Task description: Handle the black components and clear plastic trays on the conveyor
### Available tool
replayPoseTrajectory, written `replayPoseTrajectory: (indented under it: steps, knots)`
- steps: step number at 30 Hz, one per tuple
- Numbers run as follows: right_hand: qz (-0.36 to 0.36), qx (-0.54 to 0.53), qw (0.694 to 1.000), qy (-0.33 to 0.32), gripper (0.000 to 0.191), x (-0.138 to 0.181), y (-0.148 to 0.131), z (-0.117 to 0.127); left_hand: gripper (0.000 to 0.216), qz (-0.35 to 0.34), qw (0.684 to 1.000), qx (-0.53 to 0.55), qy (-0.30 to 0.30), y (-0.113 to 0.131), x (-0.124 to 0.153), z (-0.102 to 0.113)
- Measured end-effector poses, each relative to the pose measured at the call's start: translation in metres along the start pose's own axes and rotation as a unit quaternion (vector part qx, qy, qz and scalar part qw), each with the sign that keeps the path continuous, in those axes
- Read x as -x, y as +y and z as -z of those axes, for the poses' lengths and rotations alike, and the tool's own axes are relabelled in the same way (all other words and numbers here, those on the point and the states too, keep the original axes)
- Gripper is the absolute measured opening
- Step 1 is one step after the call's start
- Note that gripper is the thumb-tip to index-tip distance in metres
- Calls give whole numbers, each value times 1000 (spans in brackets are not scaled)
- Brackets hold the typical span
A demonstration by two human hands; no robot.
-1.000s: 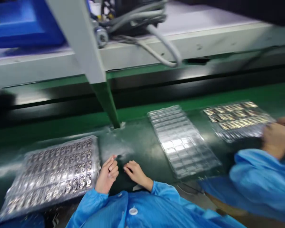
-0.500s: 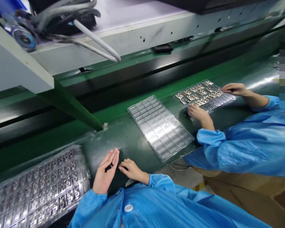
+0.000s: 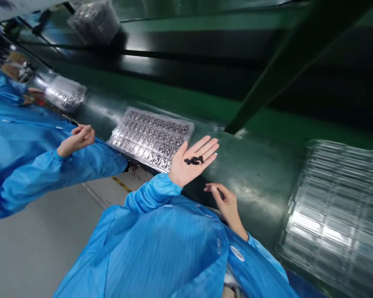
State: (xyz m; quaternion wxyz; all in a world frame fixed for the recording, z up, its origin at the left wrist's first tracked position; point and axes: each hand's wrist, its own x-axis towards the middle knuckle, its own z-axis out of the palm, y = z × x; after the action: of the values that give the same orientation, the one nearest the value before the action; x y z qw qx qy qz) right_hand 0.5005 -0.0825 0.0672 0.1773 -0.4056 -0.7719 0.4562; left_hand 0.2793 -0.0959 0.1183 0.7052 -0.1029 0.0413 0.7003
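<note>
Palm up, my left hand (image 3: 192, 161) is stretched flat with its fingers spread. Several small black parts (image 3: 194, 160) lie loose on that palm. Their exact kind is too small to make out. To the right and lower, my right hand (image 3: 225, 203) hovers near the bench edge with fingers loosely bent, thumb a little apart, and nothing visible between them. Behind my left hand sits a clear plastic tray (image 3: 186, 125) filled with rows of small metallic and black electronic parts. A stack of clear trays with vacant slots (image 3: 338, 207) lies to my right.
A green post (image 3: 267, 82) rises from the green bench (image 3: 255, 165). At left, a co-worker in a blue smock (image 3: 25, 157) has one hand (image 3: 77, 140) near the bench edge. Another tray (image 3: 65, 93) lies farther left, and a wrapped stack (image 3: 95, 20) stands behind.
My view has swung left, bringing the filled tray and another co-worker into sight. My left palm has turned up toward me, showing the black parts. The right-hand co-worker is out of view.
</note>
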Motion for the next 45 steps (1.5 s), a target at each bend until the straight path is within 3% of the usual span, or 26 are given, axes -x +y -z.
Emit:
replayPoseTrajectory:
  steps: [5,17,24,29,35,41,45]
  knots:
    - [22,17,999,-20,16,2,-2,0,65,6,1000,16,8,3,4,6]
    - [105,12,994,-6,22,-16,-44,2,69,22,1000,13,-7,3,3,0]
    - [106,45,993,-5,15,-15,-30,3,56,-16,1000,22,1,0,-5,13]
    - [76,75,994,-10,23,-16,-6,5,35,-48,985,84,144,10,-17,34]
    - [-31,102,994,-20,44,-18,7,11,40,-35,996,80,29,34,-10,45]
    - [-150,92,984,-23,70,-27,9,10,41,-25,999,40,4,34,-7,49]
    - [-192,74,978,-32,77,-30,10,4,42,-11,1000,19,-4,32,-8,45]
